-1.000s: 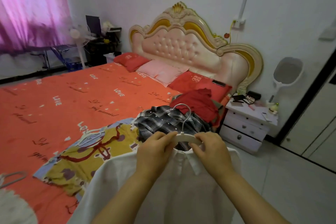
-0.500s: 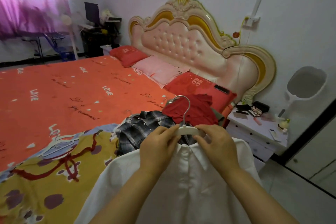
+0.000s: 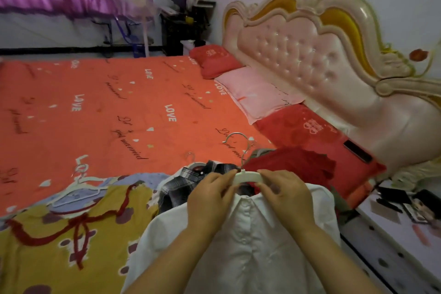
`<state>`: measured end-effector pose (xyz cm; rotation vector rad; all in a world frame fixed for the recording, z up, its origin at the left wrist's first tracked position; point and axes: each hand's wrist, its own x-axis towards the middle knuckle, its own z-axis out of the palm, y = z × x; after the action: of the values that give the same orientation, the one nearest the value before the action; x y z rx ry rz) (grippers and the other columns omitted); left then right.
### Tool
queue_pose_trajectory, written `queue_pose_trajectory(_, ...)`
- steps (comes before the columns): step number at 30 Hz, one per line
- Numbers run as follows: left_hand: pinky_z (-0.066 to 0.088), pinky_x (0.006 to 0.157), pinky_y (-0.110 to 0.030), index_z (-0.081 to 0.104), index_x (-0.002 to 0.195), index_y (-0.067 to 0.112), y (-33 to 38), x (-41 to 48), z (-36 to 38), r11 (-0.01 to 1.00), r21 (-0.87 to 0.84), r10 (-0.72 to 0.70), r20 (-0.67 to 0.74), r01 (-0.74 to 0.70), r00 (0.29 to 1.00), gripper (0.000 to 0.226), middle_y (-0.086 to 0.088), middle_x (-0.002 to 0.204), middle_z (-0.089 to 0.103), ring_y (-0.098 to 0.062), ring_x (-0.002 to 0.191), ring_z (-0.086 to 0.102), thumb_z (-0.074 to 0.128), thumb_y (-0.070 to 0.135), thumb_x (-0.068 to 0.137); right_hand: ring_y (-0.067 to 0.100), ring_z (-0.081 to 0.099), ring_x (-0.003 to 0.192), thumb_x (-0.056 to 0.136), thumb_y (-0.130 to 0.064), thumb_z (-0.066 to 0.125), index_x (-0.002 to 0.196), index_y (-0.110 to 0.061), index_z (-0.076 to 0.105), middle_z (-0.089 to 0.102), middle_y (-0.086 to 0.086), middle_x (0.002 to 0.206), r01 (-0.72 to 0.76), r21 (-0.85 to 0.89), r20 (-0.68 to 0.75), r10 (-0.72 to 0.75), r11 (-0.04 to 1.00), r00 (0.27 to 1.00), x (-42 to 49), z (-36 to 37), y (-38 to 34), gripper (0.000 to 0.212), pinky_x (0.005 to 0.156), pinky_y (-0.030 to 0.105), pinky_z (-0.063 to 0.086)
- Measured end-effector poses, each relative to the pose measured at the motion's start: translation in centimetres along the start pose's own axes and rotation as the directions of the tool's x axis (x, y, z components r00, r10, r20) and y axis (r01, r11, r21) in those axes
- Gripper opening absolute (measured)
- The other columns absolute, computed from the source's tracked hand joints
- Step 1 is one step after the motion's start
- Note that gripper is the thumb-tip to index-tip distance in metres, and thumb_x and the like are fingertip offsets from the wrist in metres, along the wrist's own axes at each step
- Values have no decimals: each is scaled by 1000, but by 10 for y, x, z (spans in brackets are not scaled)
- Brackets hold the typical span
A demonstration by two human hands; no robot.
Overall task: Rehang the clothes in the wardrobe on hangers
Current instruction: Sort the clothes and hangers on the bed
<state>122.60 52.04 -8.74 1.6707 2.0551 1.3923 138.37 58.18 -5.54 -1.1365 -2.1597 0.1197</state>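
Both left hand [image 3: 210,198] and right hand [image 3: 287,194] pinch a curved white plastic hanger [image 3: 248,176]; collared shirt [image 3: 250,246] drapes below.

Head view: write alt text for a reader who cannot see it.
A person's left hand and right hand pinch opposite sides of a white plastic hanger with a metal hook, which carries a white collared shirt. Beyond them a black-and-white plaid shirt, a crumpled red garment and a yellow patterned garment lie on an orange-covered bed.
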Motion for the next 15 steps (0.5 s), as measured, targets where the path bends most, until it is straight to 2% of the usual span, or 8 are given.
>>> queue_pose_trajectory(3,41,64,-27,64,118,29,-31,38,28,995,65,-80,-17,81,997,34,2,92,64,-18,86,60,65,24,85,29,62,64,65,-8,83,90,-11,74,68,5,72,64,41,73,-67,997,995,47,50,32,26,60,43,53)
queue_pose_trajectory(7,39,66,-22,69,113,22,-78,94,67,966,137,-207,-96,219,974,33,-2,93,67,-21,86,63,71,16,81,27,63,62,63,-8,84,88,-10,75,68,5,71,131,149,162,-155,980,975,113,128,75,27,59,38,53)
queue_pose_trajectory(11,44,60,-24,73,102,18,-125,142,107,925,243,-281,-86,294,956,33,-3,83,68,-24,75,66,79,10,71,24,65,66,66,-13,80,90,-12,75,71,3,77,134,228,259,-193,964,946,158,205,118,25,63,29,50)
queue_pose_trajectory(13,41,60,-22,73,102,18,-152,159,126,896,283,-336,-73,343,939,34,-2,83,67,-23,74,65,80,10,70,25,66,72,66,-12,83,93,-12,75,71,4,81,108,252,324,-189,962,927,172,244,137,28,66,30,50)
queue_pose_trajectory(15,41,64,-24,70,109,21,-179,169,143,862,292,-415,-64,414,908,36,-3,88,67,-23,82,64,75,12,75,26,67,73,63,-9,86,93,-12,75,71,7,81,103,257,381,-199,961,903,178,281,151,32,66,34,53)
